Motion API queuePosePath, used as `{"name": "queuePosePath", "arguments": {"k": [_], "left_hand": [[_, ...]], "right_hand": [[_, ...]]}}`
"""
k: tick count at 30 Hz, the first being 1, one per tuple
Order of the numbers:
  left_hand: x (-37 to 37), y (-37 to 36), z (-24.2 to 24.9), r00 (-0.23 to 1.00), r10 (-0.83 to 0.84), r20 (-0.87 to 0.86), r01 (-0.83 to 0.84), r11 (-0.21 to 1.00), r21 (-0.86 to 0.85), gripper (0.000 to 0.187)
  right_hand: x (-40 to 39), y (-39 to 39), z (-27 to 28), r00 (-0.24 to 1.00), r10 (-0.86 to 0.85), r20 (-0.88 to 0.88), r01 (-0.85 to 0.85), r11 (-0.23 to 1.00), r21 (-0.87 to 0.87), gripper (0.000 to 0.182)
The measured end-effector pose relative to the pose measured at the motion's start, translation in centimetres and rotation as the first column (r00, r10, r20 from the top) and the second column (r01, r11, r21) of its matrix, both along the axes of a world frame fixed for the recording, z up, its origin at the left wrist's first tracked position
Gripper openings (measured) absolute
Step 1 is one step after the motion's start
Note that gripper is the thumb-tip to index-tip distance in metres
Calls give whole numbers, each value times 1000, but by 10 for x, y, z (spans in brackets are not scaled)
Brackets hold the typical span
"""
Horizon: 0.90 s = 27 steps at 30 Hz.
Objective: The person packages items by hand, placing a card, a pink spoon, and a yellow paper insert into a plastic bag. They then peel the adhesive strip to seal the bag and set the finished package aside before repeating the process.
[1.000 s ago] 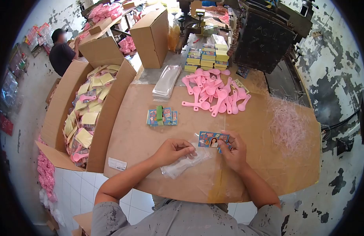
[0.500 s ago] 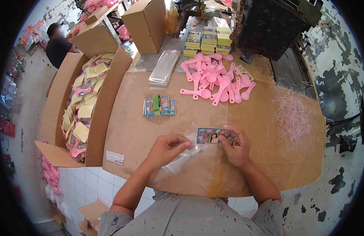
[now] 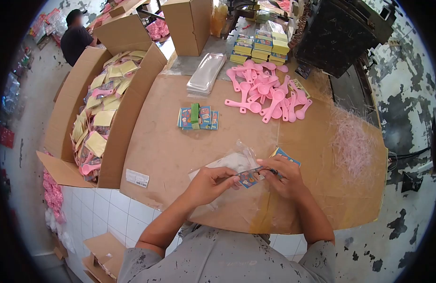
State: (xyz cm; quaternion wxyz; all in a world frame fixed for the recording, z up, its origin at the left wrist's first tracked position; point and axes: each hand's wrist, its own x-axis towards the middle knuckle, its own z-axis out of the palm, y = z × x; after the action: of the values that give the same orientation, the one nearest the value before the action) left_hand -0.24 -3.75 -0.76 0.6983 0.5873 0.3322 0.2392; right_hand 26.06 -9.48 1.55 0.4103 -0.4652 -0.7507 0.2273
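My left hand (image 3: 215, 183) is closed, its thumb and fingertips pinching the left end of a blue printed card (image 3: 249, 179). My right hand (image 3: 285, 178) grips the same card from the right, tilted low above the cardboard. Behind the right fingers a second blue card (image 3: 288, 154) sticks out; whether that hand holds it too is hidden. Clear plastic bags (image 3: 234, 162) lie under and just beyond the left hand. Farther off rests a stack of blue cards (image 3: 204, 118) bound by a green band.
Pink measuring spoons (image 3: 269, 92) are heaped at the back, before stacks of cards (image 3: 262, 46). A pile of clear bags (image 3: 206, 74) lies beside them. An open carton (image 3: 133, 111) of packed pieces stands left, plastic shreds (image 3: 352, 146) right. A person (image 3: 75, 40) sits far left.
The left hand has moved right and now meets the card. The right hand has brought the card lower and tilted it, and a second card shows behind. The view has shifted slightly.
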Motion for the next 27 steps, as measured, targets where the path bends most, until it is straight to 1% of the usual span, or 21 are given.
{"name": "queuePosePath", "arguments": {"k": [1, 2, 4, 7, 9, 10, 12, 13, 16, 17, 18, 19, 21, 22, 24, 25, 27], "left_hand": [[0, -1, -2, 1000, -9, -7, 10, 999, 53, 21], [-1, -1, -3, 996, -25, -80, 35, 993, 115, 21], [-2, -1, -5, 974, -48, -222, 100, 968, 231, 21], [7, -8, 5, 996, -6, -89, 21, 985, 169, 24], [3, -6, 3, 983, -40, -177, 77, 975, 207, 25], [1, -4, 2, 974, -52, -222, 103, 969, 226, 25], [-1, -7, 1, 993, -31, -112, 44, 991, 123, 26], [-1, -7, 1, 998, -13, -57, 17, 997, 69, 27], [-3, -5, 6, 999, 4, -39, -3, 999, 36, 27], [-4, -5, 5, 1000, 16, -28, -15, 1000, 21, 27], [-4, -6, 5, 1000, 25, -17, -25, 1000, 6, 27], [-5, -6, 4, 999, 33, -6, -33, 999, -7, 27], [-5, -5, 3, 999, 32, 11, -32, 999, 11, 26], [-6, -4, 3, 999, 33, 19, -34, 999, 21, 26], [-9, -2, 5, 997, 55, 46, -52, 997, -56, 25], [-10, 0, 6, 996, 65, 59, -59, 994, -96, 25], [-9, 3, 3, 991, 89, 104, -80, 993, -92, 25]], "right_hand": [[-2, 1, 3, 999, 25, 25, -25, 1000, -6, 47], [-8, 0, 2, 994, -18, -111, 6, 994, -110, 45], [-25, -6, -5, 925, -147, -351, 28, 946, -322, 42], [-37, -5, -13, 830, -368, -419, 171, 884, -436, 26], [-30, -5, 4, 940, -258, -221, 167, 918, -360, 15], [-28, -3, 12, 973, -200, -114, 154, 933, -324, 12], [-26, 2, 15, 997, 31, -77, -48, 969, -241, 10], [-24, 7, 17, 988, 148, -50, -155, 967, -203, 12], [0, 34, 18, 996, -8, 94, 23, 986, -162, 16], [6, 49, 21, 953, -159, 259, 180, 982, -61, 17], [12, 64, 25, 862, -314, 399, 315, 947, 65, 20], [23, 82, 23, 797, -343, 498, 271, 939, 214, 22], [46, 115, 7, 627, -433, 648, 111, 873, 476, 28], [54, 122, 1, 634, -376, 675, 86, 903, 421, 29], [59, 132, -2, 647, -259, 717, 40, 951, 308, 33], [59, 133, 1, 643, -255, 722, 46, 954, 297, 32], [58, 124, 14, 637, -239, 733, 57, 963, 264, 29]]}}
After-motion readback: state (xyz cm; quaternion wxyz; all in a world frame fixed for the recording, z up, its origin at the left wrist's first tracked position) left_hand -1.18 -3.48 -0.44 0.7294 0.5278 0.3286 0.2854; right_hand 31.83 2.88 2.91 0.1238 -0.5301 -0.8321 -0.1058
